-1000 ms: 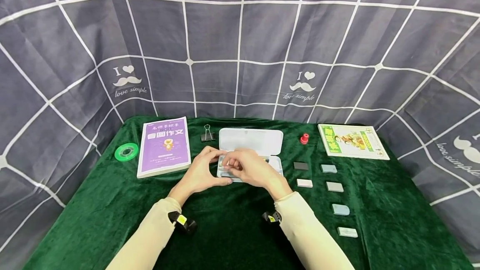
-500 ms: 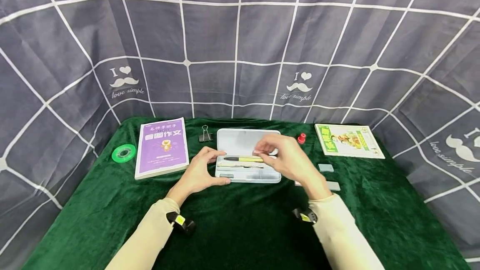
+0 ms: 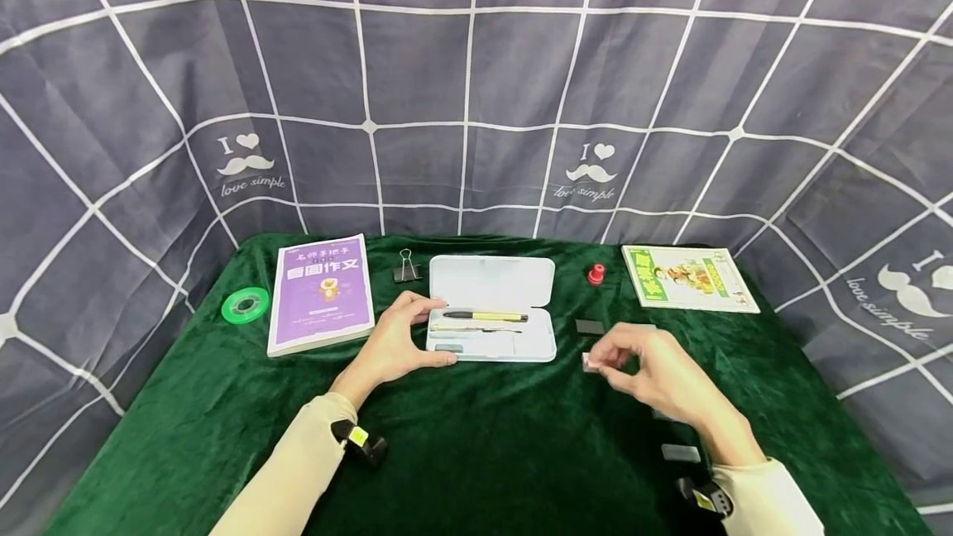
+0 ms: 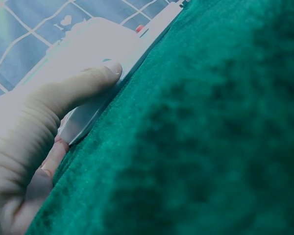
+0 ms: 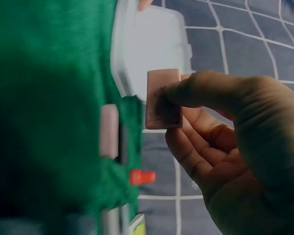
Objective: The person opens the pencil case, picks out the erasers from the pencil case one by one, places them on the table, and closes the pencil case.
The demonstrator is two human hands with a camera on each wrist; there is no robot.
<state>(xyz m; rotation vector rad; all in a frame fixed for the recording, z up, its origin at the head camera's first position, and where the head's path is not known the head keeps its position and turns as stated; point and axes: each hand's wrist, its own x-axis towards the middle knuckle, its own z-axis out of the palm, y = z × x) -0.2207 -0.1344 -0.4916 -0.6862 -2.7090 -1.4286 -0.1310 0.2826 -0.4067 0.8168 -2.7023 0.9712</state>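
1. Right hand (image 3: 655, 375): thumb and fingers (image 5: 196, 93) pinched a small pink eraser (image 5: 162, 99), lifted off the green cloth (image 3: 476, 445), right of the case.
2. Left hand (image 3: 395, 343): thumb and fingers curled round the left end of the open pencil case (image 3: 491, 333); thumb pressed along its near edge.
3. Case tray: held a yellow-and-black pen (image 3: 486, 317), a thinner pen below it, a small grey piece at lower left. Lid lay flat behind.
4. Dark eraser (image 3: 590, 327) lay on cloth just right of case.
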